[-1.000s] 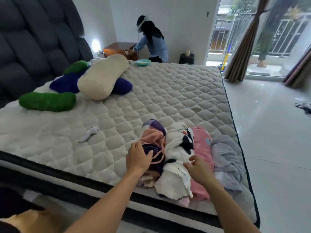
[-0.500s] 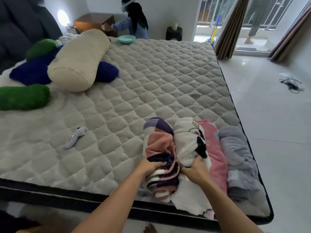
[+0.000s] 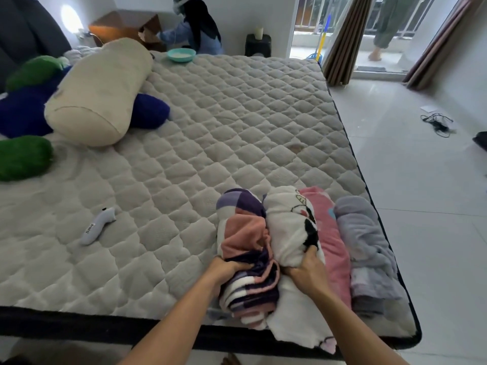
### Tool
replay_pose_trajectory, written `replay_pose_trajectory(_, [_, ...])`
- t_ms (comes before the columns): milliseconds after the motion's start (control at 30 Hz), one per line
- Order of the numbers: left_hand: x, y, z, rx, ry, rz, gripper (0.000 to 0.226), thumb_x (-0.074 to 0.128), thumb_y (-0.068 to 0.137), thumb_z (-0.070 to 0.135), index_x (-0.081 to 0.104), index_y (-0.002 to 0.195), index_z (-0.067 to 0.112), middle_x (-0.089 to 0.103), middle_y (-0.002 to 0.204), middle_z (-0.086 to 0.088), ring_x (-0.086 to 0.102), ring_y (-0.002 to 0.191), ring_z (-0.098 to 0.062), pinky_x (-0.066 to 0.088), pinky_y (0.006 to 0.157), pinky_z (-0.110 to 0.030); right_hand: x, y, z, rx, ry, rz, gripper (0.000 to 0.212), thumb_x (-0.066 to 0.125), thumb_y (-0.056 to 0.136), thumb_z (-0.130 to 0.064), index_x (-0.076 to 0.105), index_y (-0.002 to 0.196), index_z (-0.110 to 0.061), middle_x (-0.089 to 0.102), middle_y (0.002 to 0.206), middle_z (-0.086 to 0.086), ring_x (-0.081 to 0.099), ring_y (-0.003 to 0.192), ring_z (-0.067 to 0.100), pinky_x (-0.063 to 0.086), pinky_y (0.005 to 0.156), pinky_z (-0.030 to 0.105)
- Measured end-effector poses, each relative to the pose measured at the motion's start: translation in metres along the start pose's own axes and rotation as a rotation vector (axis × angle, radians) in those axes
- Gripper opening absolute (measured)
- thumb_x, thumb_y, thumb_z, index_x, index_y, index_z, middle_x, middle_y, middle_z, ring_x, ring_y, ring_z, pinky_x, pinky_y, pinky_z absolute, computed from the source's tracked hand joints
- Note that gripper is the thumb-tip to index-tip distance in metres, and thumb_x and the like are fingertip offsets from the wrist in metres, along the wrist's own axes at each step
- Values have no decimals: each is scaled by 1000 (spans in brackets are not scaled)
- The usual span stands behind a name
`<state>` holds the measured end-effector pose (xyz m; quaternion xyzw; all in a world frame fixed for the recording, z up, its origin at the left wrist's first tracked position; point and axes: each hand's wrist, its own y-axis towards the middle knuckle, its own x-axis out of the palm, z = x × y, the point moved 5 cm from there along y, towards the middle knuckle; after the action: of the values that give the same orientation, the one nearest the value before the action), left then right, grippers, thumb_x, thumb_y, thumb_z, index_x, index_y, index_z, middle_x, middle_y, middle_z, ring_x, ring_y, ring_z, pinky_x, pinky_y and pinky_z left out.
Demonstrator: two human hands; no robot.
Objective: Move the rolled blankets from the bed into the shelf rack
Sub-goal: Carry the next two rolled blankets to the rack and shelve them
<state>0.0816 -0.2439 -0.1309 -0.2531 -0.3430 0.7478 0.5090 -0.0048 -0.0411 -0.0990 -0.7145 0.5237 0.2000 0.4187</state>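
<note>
Several rolled blankets lie side by side at the near right corner of the bed. My left hand grips the near end of the purple, pink and white striped blanket. My right hand grips the white blanket with black cartoon print beside it. To their right lie a pink blanket and a grey-lilac blanket, both untouched. No shelf rack is in view.
A cream bolster, blue cushions and green cushions lie at the bed's far left. A white handheld device rests on the mattress; a teal bowl sits at the far edge. A person crouches beyond the bed. Tiled floor lies right.
My view has tilted down and closer to the bed. Both hands have come down from hovering over the rolls and closed on the near ends of the striped and white blankets.
</note>
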Motion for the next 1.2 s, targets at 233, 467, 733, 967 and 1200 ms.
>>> replay_pose_trajectory(233, [8,-6,2,18,-76,-10,46,89,61,14,73,102,4,77,95,-17,74,83,-29,61,76,-39,-5,9,1,-9,46,-76,86,80,68,-29,31,132,2,54,133,19,54,120,36,45,95,36])
replay_pose_trajectory(467, [5,-21,6,50,-170,-13,28,84,66,6,74,92,5,76,83,-19,70,76,-31,58,69,-36,-25,15,24,-68,304,-238,82,85,65,-13,37,132,-9,54,129,5,54,117,24,44,99,34])
replay_pose_trajectory(733, [25,-49,15,153,-240,1,13,72,80,4,73,93,5,75,81,-18,71,63,-25,58,54,-28,-63,29,39,-86,429,-276,41,77,73,-10,63,112,-9,70,107,7,65,98,21,50,78,28])
replay_pose_trajectory(967, [48,-91,30,303,-273,193,42,84,64,15,73,104,6,75,97,-21,71,89,-35,57,76,-39,-111,42,25,-271,415,-283,34,74,73,-12,69,106,-18,73,104,4,66,99,25,52,96,48])
replay_pose_trajectory(1200, [34,-172,5,380,-328,491,27,80,71,14,74,97,9,74,98,-22,69,85,-32,56,79,-41,-144,-1,-26,-603,306,-321,30,70,78,-11,59,106,-6,67,103,12,60,94,27,48,88,40])
